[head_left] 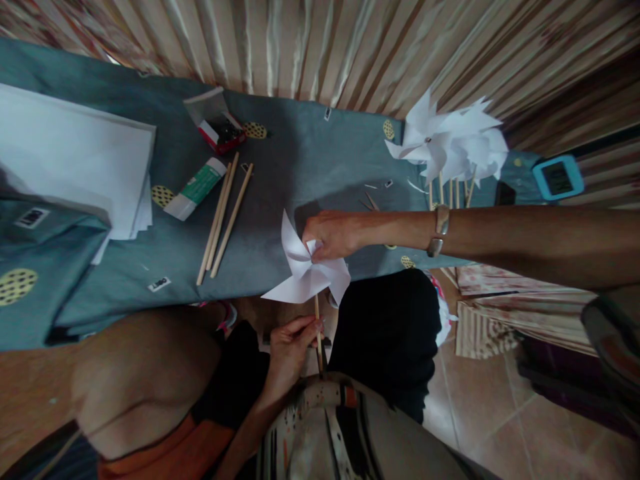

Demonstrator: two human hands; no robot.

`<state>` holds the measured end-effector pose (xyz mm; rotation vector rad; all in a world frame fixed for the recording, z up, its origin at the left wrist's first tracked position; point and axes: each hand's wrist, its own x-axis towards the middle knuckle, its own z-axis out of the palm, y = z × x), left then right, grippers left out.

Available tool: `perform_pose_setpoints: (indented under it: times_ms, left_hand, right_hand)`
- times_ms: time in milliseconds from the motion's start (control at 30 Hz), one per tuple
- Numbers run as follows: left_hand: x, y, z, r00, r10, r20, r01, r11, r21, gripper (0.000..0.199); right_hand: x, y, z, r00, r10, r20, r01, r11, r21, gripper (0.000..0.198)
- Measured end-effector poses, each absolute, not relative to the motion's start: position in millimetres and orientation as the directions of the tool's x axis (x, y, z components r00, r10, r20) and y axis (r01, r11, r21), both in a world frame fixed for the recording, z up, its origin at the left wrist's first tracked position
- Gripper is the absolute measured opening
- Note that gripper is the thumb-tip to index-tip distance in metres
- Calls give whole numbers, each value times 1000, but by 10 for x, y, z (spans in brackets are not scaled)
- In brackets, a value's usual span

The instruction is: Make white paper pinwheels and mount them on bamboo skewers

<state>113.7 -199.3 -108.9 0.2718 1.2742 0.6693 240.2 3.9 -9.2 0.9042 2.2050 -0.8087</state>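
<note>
A white paper pinwheel [305,283] on a wooden stick [317,308] stands over the near edge of the cloth-covered table, close to my lap. My left hand [294,343] grips the stick below the paper blades, fingers pinched around it. From the right, my right hand [330,233] reaches to the pinwheel's centre, with thumb and fingers closed on the folded paper there. Whether a pin sits under those fingertips is hidden. Just beyond my right wrist, a pair of scissors [371,201] lies partly covered.
At left is a stack of white paper [75,153]. Loose wooden sticks [220,220] lie beside a green-and-white box [197,189] and an open red box [223,139] of small dark pieces. Several pinwheels [450,143] stand back right, near a blue-framed device [557,177]. Curtains [300,47] border the table.
</note>
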Motion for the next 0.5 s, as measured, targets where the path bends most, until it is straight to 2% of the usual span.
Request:
perform_pose_setpoints:
  times_ms: [367, 500]
  left_hand:
    - [1163, -2046, -1223, 129, 643, -755, -292, 752, 591, 30]
    - [1197, -2067, -1239, 125, 636, -762, -327, 751, 573, 31]
  right_hand:
    - [2377, 53, -144, -551, 383, -741, 750, 617, -239, 24]
    - [2349, 57, -124, -540, 373, -755, 751, 618, -233, 24]
